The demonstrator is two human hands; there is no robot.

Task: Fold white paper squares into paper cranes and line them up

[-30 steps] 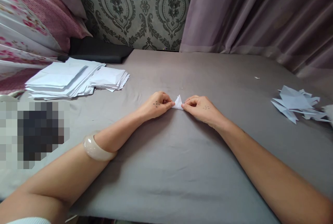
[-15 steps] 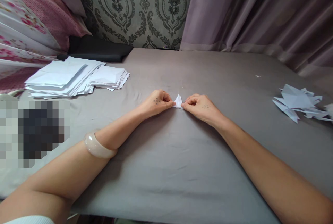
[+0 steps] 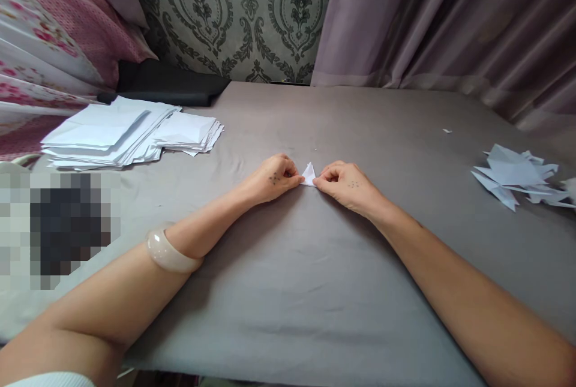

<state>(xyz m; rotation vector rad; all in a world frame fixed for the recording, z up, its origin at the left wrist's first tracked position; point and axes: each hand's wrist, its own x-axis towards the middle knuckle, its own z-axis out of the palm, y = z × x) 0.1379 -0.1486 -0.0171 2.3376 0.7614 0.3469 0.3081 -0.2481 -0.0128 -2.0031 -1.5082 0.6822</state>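
A small piece of folded white paper [image 3: 309, 176] with a pointed top sits at mid-table between my hands. My left hand [image 3: 278, 177] pinches its left lower corner between thumb and fingers. On the other side, my right hand [image 3: 345, 183] grips the right lower corner in the same kind of pinch. The fingertips cover both corners, so only the middle and the tip of the paper show. A pale bangle [image 3: 171, 252] circles my left forearm.
Stacked large white sheets [image 3: 96, 135] lie at the left, beside a pile of smaller sheets [image 3: 191, 132]. A black folded item [image 3: 171, 84] is behind them. Folded paper pieces [image 3: 517, 174] are heaped at the right, with a paper scrap [image 3: 447, 131] nearby on the grey cloth [image 3: 306, 291].
Both hands stay pinched at the paper's corners. The paper's front face looks slightly flatter and more even; my fingers have shifted only a little.
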